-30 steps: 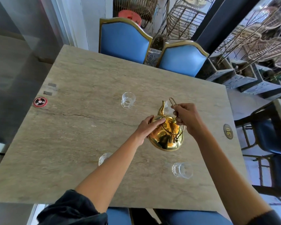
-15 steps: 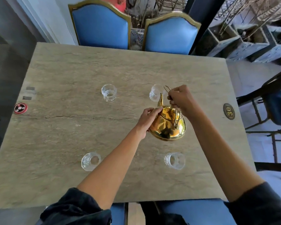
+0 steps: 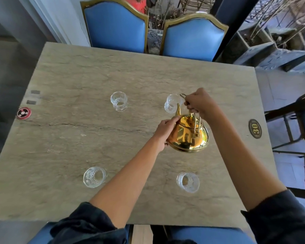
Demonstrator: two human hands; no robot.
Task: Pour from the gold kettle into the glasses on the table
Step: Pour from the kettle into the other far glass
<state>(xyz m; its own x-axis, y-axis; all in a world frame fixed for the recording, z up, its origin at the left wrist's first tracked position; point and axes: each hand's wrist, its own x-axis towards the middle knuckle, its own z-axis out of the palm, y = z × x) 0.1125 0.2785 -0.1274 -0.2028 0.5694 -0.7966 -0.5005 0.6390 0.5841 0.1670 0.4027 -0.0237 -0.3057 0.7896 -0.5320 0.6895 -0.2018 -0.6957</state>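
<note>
A polished gold metal kettle [image 3: 187,136], mirror-bright and throwing reflections, hangs by its thin wire handle [image 3: 195,120] above a matt, stone-look table [image 3: 77,138] veined in grey-beige and crossed by a dark crack. Four clear glasses [image 3: 118,101] with a dimpled, cut pattern catch the light. Two chairs [image 3: 115,30] at the far edge show smooth blue upholstery, leather-like with a soft sheen, framed in gold-coloured trim. A dark oval plaque [image 3: 255,128] with gold numerals lies on the tabletop. Dark, soft cloth sleeves [image 3: 88,226] cover the person's upper arms.
</note>
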